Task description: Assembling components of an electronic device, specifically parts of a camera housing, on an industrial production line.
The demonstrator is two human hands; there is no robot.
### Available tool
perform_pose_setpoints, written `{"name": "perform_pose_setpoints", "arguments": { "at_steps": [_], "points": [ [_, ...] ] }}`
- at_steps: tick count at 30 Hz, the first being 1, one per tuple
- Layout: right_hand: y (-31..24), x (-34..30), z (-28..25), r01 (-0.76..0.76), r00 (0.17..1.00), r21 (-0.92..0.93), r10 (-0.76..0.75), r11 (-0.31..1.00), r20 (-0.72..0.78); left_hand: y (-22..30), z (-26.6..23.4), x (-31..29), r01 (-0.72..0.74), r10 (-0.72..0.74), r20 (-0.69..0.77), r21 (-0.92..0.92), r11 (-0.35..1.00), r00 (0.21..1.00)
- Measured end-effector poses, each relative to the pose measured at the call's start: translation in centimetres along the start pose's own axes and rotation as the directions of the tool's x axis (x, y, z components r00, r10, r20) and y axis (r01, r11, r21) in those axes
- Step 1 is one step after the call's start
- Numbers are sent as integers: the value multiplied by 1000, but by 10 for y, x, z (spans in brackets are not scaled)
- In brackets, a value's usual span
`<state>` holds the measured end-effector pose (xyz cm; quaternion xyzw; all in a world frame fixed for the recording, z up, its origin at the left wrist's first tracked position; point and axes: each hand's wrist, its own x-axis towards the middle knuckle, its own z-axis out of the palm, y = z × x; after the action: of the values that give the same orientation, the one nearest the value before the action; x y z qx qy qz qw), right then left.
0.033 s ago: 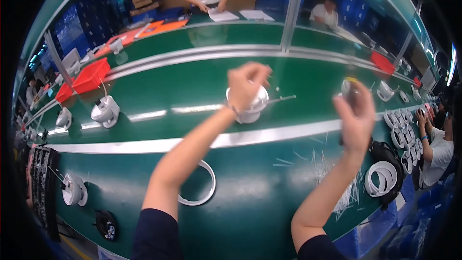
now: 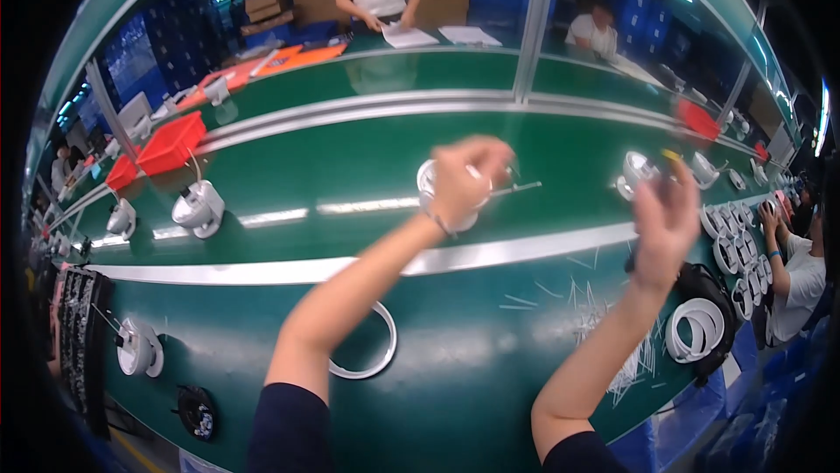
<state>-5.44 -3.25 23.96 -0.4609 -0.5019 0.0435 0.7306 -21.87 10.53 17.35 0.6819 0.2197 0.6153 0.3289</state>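
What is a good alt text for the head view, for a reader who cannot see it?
The person's left hand, blurred, is over a white part on a green surface; the right hand hovers near another white unit. On the nearer green worktable lie a white ring and scattered white strips.

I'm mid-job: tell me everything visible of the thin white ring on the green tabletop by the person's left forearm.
The thin white circular ring has a narrow, smooth band that looks like plastic. Its centre is open, showing the dark green tabletop beneath. It lies flat, nearer the person than the long white strip. The bare left forearm hides its left and upper-left portion, so I can't confirm the circle is complete. It rests on the tabletop; no other contact shows.
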Motion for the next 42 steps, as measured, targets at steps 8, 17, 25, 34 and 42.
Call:
{"name": "perform_pose_setpoints", "arguments": {
  "at_steps": [8, 17, 25, 34, 42],
  "points": [
    [-26, -13, -4, 119, 992, 156, -123, 981, 17, 53, 9, -117, -413, -106, 831, 377, 829, 546],
    [13, -90, 95, -368, 835, 527, 23, 766, 549, 90, -33, -241, -308, -143, 677, 499, 810, 722],
    [101, -160, 117, -818, 571, 439, 440, 371, 693, 96, -94, -226, -160, -267, 299, 884, 440, 916],
    [107, -164, 113, -843, 521, 383, 397, 378, 756, 95, -151, -254, -59, -183, 143, 915, 399, 973],
    [103, -170, 126, -737, 641, 385, 395, 556, 657, 101, -206, -268, 42, -80, -30, 987, 156, 996]
  ]
}}
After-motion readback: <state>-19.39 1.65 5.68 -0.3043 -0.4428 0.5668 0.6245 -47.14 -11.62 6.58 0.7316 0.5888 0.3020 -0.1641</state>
